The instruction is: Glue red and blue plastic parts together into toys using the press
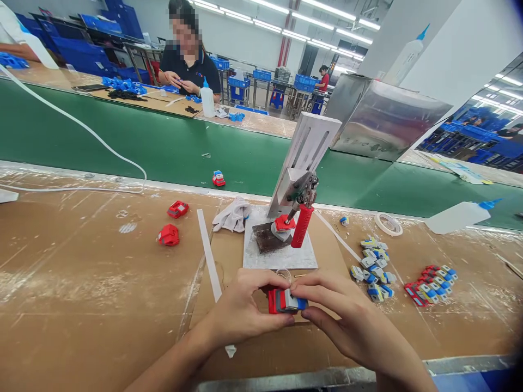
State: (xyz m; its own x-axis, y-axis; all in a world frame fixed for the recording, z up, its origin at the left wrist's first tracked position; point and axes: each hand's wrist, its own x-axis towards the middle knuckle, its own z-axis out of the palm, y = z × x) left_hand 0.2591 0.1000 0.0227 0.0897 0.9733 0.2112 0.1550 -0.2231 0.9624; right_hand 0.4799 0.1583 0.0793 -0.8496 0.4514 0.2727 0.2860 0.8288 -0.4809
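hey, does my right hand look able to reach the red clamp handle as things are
Likely yes: the red handle stands just beyond the right hand, nothing visibly blocking it, though that hand is holding the red-and-blue piece.

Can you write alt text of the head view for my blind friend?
A person's left hand and right hand hold a red, grey and blue piece over a brown bench. Beyond stands a red-handled clamp, with small coloured blocks on the right.

Left hand (pixel 245 307) and right hand (pixel 345 305) hold a red-grey-blue piece (pixel 286 301) near the worktop's (pixel 102 305) front edge. Behind stands a clamp (pixel 297 186).
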